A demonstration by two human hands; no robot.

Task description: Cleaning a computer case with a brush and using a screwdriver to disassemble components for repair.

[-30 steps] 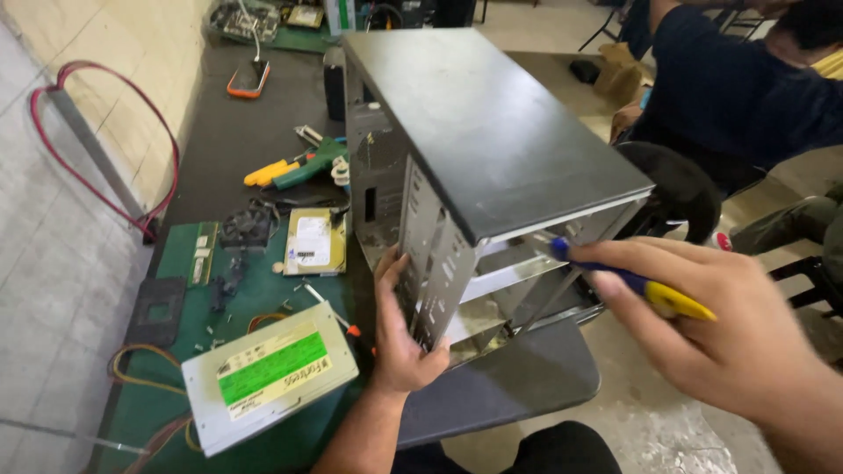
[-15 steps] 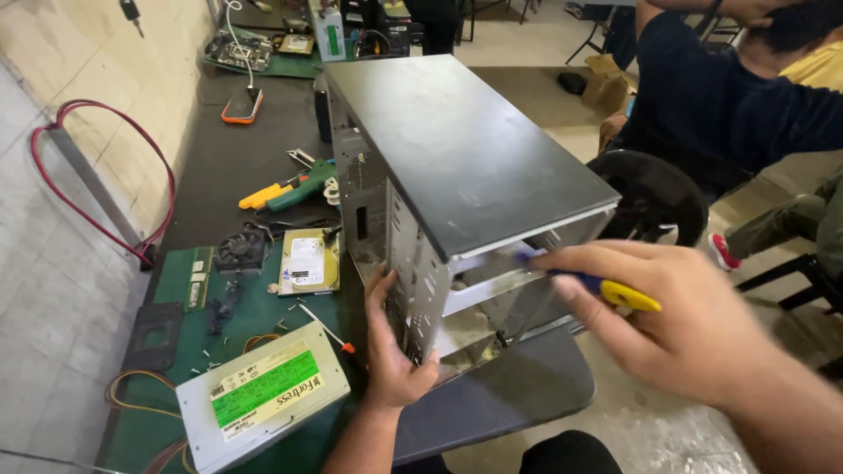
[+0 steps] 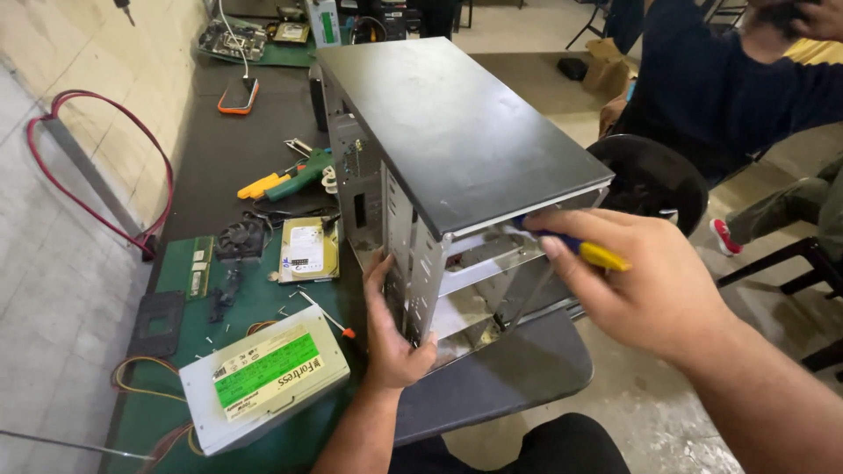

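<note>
A grey metal computer case (image 3: 439, 132) stands on the dark table (image 3: 211, 167), its open front frame facing me. My left hand (image 3: 386, 325) grips the lower left edge of that frame. My right hand (image 3: 641, 281) holds a blue and yellow screwdriver (image 3: 580, 250), its tip pushed into the upper drive bay just under the case's top panel. The tip itself is hidden inside the bay.
A power supply with a green label (image 3: 263, 377), a hard drive (image 3: 307, 250), a small fan (image 3: 241, 237), loose screws and a thin screwdriver (image 3: 325, 318) lie on a green mat. Green and yellow tools (image 3: 285, 180) and a phone (image 3: 239, 95) lie farther back. A seated person (image 3: 720, 88) is at right.
My right hand with the screwdriver has shifted left, closer to the upper bay. The view has moved nearer to the case. My left hand keeps its grip on the frame.
</note>
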